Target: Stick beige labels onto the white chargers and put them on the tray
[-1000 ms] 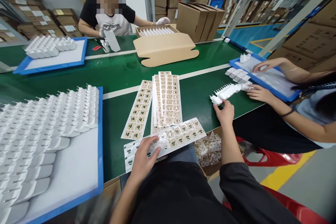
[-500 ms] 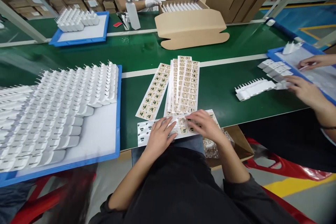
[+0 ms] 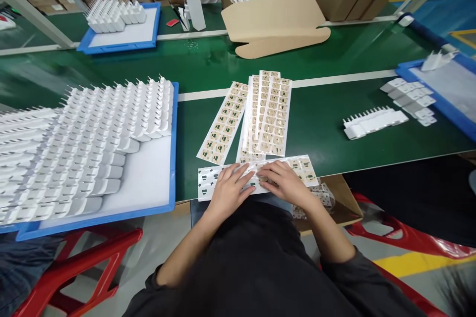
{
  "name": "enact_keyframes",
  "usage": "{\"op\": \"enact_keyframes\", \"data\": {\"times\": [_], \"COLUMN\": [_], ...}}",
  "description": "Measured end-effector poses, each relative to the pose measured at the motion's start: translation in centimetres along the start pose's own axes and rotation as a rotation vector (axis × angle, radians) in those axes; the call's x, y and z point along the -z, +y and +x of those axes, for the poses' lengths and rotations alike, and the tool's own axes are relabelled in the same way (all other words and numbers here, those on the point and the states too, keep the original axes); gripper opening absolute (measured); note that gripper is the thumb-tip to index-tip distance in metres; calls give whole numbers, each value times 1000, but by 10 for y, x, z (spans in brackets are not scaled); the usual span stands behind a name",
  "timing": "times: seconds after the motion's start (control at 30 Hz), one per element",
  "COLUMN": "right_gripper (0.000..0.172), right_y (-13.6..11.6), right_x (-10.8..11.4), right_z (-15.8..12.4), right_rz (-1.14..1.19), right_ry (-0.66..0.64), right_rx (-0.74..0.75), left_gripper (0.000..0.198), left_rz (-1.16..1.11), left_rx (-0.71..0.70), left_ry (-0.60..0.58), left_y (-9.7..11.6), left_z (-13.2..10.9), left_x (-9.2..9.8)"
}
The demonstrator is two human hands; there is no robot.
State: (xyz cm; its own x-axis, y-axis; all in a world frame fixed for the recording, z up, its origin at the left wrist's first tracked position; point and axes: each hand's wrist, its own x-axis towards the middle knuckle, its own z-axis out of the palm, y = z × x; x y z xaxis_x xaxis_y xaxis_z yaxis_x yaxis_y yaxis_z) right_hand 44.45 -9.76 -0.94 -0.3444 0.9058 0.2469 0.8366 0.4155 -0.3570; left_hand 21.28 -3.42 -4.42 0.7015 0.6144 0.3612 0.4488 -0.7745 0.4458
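The long white backing sheet of small tan-and-green labels (image 3: 305, 166) lies crosswise at the near edge of the green belt (image 3: 320, 124), as before. The left hand (image 3: 228, 190) presses flat on it, fingers spread, gripping nothing. The right hand (image 3: 284, 183), a second ago out at the row of white plug adapters (image 3: 374, 123), now rests beside the left, fingertips bent onto the sheet; whether they pinch a label cannot be told. Just beyond lies the fanned stack of label sheets (image 3: 269, 114). The co-worker's hands at the right have gone from view.
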Motion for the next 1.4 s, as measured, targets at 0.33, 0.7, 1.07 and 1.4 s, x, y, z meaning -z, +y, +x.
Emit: {"op": "enact_keyframes", "data": {"times": [0.33, 0.7, 1.07, 1.4], "right_gripper": [20, 7, 22, 19], "right_y": [-3, 4, 6, 19], "right_x": [-4, 20, -20, -26], "right_z": [-10, -11, 19, 14], "right_rz": [33, 459, 655, 725], "right_ry": [33, 243, 292, 346], "right_rx": [17, -58, -342, -369], "left_gripper": [36, 35, 26, 64], "left_rz": [-20, 14, 99, 661], "left_rx": [-5, 50, 177, 928], "left_ry": [-4, -1, 220, 285], "left_y": [2, 2, -29, -153], "left_z": [-6, 3, 10, -22], "left_x": [-1, -1, 47, 161]}}
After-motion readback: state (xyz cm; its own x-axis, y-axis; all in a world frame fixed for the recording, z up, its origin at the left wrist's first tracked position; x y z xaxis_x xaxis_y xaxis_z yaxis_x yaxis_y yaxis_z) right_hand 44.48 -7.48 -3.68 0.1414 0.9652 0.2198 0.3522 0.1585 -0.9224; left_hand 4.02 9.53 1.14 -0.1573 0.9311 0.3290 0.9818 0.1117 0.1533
